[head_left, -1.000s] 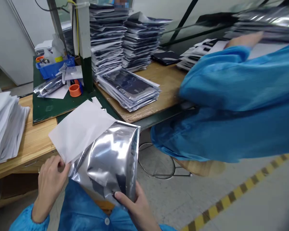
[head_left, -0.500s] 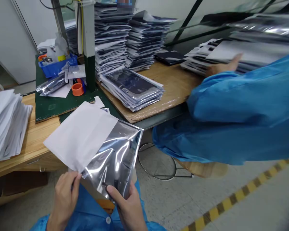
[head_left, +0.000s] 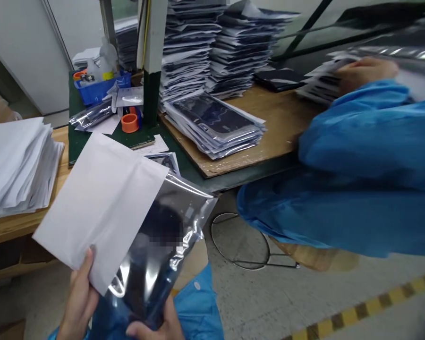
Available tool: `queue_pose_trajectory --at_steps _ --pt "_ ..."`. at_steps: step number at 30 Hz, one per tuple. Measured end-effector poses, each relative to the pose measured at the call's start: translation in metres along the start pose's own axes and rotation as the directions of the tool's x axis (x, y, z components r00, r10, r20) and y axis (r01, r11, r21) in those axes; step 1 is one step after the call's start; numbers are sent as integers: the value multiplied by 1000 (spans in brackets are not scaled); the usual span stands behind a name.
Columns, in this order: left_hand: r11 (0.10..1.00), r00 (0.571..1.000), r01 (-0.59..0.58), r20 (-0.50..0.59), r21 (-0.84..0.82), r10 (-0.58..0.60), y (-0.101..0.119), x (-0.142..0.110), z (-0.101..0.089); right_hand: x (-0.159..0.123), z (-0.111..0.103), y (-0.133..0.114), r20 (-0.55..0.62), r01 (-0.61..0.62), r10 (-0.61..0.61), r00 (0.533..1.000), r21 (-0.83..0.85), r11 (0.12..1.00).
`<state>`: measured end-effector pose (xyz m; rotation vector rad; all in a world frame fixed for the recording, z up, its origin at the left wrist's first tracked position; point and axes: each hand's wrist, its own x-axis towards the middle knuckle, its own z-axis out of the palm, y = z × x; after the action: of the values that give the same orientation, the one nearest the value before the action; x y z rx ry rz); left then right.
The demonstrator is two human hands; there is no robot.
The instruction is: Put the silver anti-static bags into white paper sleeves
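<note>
In front of me I hold a shiny, dark see-through plastic bag (head_left: pixel 194 208) together with a white paper sheet (head_left: pixel 102 198). The sheet covers the bag's upper left part; I cannot tell whether its edge is inside the bag or on top. My left hand (head_left: pixel 78 295) grips the sheet's lower left edge, thumb on top and the other fingers underneath. My right hand (head_left: pixel 163 323) is closed round the bag's lower end, with its thumb on the front. Past the bag's top edge, a small dark-faced packet (head_left: pixel 168 161) lies on the green bench.
At left lies a pile of white sheets (head_left: pixel 17 165). Ahead are a blue bin (head_left: pixel 95 91), an orange tape roll (head_left: pixel 129 123), a pile of bagged packets (head_left: pixel 216 123) and tall stacks (head_left: pixel 191 52). A co-worker's blue sleeve (head_left: pixel 357 137) fills the right, above a stool (head_left: pixel 304 252).
My left hand has shifted from a pinch at the sheet's corner to a thumb-on-top grip. Sheet and bag are nearer me and tilted more upright. The co-worker's hand has moved on the right-hand stack.
</note>
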<state>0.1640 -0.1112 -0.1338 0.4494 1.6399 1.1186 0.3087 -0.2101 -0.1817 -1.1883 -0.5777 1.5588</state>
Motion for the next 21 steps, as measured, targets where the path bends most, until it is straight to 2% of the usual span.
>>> queue_pose_trajectory --at_steps 2,4,6,9,11,13,17,21 --pt "999 992 35 -123 -38 -39 2 8 -26 3 -17 2 157 19 9 987 -171 985" --pt "999 979 19 -204 -49 -28 0 15 -60 12 -41 -1 144 28 7 989 -241 970" --pt "1000 971 -2 -239 -17 -2 -7 20 -94 23 -63 -7 1 2 -2 1000 -147 989" --pt "996 982 18 -191 83 -2 -28 29 -129 38 -78 -18 -51 -18 23 998 89 996" --pt "983 995 37 -98 182 -19 -45 38 -138 46 -74 -22 -28 -25 29 999 142 990" --pt "964 999 36 -2 263 -37 -61 49 -138 54 -66 -20 -38 -24 28 999 105 994" --pt "961 985 73 130 267 -111 -80 70 -130 64 -53 6 -207 15 -7 978 34 999" --pt "950 964 80 220 301 -151 -90 81 -124 69 -55 45 -376 31 -2 927 71 997"
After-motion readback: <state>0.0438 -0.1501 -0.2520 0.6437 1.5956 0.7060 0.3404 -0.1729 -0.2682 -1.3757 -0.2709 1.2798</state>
